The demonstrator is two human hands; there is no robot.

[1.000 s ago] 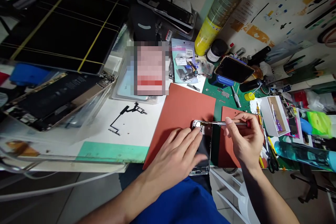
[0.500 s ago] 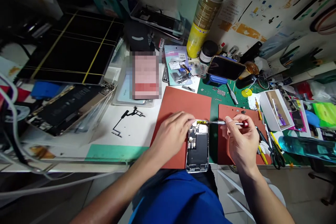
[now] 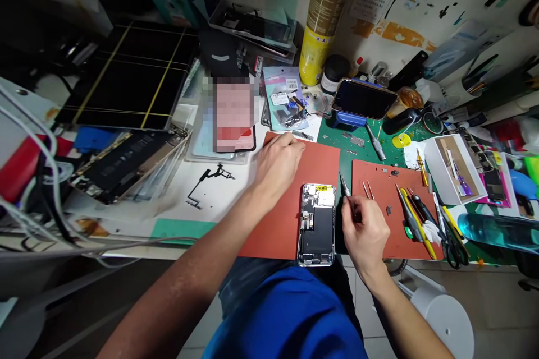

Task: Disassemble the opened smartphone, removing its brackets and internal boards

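An opened phone point(image 3: 323, 230) lies on the left red-brown mat point(image 3: 269, 235), its circuit board, dark battery and yellow-marked top edge exposed. Beyond its upper left corner, my left hand point(image 3: 280, 161) is closed in a pinch over the mat's far part; anything between the fingertips is too small to make out. My right hand point(image 3: 365, 230) is wrapped round a slim silver screwdriver point(image 3: 346, 188) to the right of the phone, its tip pointing away from me and apart from the phone. Two thin metal tips, like tweezers point(image 3: 369, 190), show just past my right knuckles.
On the right mat point(image 3: 379, 174) are small dark parts, pliers-like tools and black scissors point(image 3: 455, 249). A phone on a blue stand point(image 3: 347, 119) and a spray can point(image 3: 322, 22) stand behind. A black flex cable point(image 3: 206, 179) lies left, near stacked screens point(image 3: 130, 78).
My left hand has left the phone's top edge and moved up and left. My right hand has drawn the screwdriver away from the phone and turned it to point forward.
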